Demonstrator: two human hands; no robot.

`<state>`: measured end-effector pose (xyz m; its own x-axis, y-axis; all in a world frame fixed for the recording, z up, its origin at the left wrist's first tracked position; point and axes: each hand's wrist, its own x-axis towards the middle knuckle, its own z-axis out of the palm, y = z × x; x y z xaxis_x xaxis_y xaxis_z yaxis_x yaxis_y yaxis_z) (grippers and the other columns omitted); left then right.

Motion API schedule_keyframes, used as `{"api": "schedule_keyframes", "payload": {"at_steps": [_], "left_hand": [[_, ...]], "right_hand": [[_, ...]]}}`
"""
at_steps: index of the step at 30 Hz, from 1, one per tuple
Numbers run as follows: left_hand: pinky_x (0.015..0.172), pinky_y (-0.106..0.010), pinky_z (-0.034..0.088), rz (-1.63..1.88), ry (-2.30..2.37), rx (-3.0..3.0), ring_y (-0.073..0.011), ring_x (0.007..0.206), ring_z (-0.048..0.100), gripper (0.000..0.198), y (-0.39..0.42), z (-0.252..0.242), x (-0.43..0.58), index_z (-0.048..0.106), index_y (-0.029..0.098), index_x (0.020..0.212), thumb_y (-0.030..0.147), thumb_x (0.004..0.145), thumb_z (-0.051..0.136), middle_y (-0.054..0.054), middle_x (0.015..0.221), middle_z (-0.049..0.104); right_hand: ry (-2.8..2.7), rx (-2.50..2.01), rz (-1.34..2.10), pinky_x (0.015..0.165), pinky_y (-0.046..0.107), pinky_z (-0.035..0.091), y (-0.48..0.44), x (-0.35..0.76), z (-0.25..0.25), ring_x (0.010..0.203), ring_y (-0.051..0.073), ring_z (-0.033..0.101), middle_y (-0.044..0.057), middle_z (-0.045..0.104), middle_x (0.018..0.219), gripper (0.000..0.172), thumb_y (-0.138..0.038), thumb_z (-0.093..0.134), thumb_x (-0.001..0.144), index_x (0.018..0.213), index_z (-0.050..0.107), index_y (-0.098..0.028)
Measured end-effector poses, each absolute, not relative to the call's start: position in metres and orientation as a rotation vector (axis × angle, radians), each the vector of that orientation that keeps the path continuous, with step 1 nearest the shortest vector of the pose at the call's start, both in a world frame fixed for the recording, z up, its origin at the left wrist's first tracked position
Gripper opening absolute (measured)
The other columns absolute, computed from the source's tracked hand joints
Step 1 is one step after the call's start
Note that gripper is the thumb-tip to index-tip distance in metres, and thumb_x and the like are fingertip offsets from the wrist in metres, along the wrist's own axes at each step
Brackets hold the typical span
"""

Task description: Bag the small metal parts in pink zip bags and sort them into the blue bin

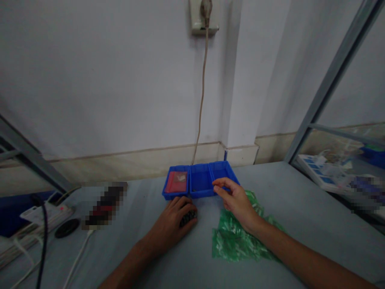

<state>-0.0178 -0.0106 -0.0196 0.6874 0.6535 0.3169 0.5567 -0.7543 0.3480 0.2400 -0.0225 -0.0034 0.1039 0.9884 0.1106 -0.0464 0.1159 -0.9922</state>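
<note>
My left hand [177, 216] is curled on the table in front of the blue bins, its fingers closed around a cluster of small dark parts [188, 218]. Their exact kind is too small to tell. Over the front of the right-hand blue bin [224, 170] hangs my right hand [236, 202], thumb and forefinger brought together in a pinch. Whatever is between those tips is too small to see. Beside it, the middle blue bin [200, 178] holds a tiny dark speck. A red packet with a clear patch [176, 182] lies in the left blue bin [166, 193].
Crumpled green plastic wrap [237, 241] spreads beneath my right forearm. On the left are a blurred-out dark object [105, 206], a white cable [76, 259], a black disc [67, 228] and a power strip [42, 212]. Another power strip [315, 172] lies right, past a metal post [325, 84].
</note>
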Motion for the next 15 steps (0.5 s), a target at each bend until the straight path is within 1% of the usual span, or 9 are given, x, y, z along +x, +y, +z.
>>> {"api": "schedule_keyframes", "payload": {"at_steps": [3,8,15], "left_hand": [[0.1,-0.045,0.053,0.632,0.978,2.672,-0.0276,0.113,0.061,0.018,-0.0107,-0.0192,-0.0178,0.069,0.026,0.12,0.029,0.102,0.069,-0.007,0.125,0.067],[0.1,-0.045,0.052,0.605,0.989,2.66,-0.0272,0.113,0.061,0.017,-0.011,-0.0181,-0.0171,0.069,0.026,0.119,0.027,0.102,0.069,-0.006,0.125,0.067],[0.099,-0.044,0.054,0.641,0.967,2.68,-0.0269,0.11,0.062,0.016,-0.0097,-0.0198,-0.0181,0.07,0.026,0.118,0.031,0.103,0.068,-0.007,0.123,0.067]], "right_hand": [[-1.24,-1.133,1.006,0.045,0.027,0.032,-0.0242,0.2402,-0.0011,0.054,0.011,0.045,0.003,0.069,0.099,0.031,-0.05,0.081,0.087,0.105,0.076,-0.025],[-1.369,-1.115,0.895,0.053,0.028,0.035,-0.0275,0.2397,0.0018,0.059,0.014,0.046,0.002,0.068,0.09,0.023,-0.045,0.078,0.092,0.104,0.076,-0.026],[-1.36,-1.141,0.877,0.057,0.03,0.035,-0.0278,0.24,0.0018,0.059,0.017,0.046,-0.001,0.059,0.073,0.023,-0.046,0.078,0.091,0.102,0.076,-0.026]]}}
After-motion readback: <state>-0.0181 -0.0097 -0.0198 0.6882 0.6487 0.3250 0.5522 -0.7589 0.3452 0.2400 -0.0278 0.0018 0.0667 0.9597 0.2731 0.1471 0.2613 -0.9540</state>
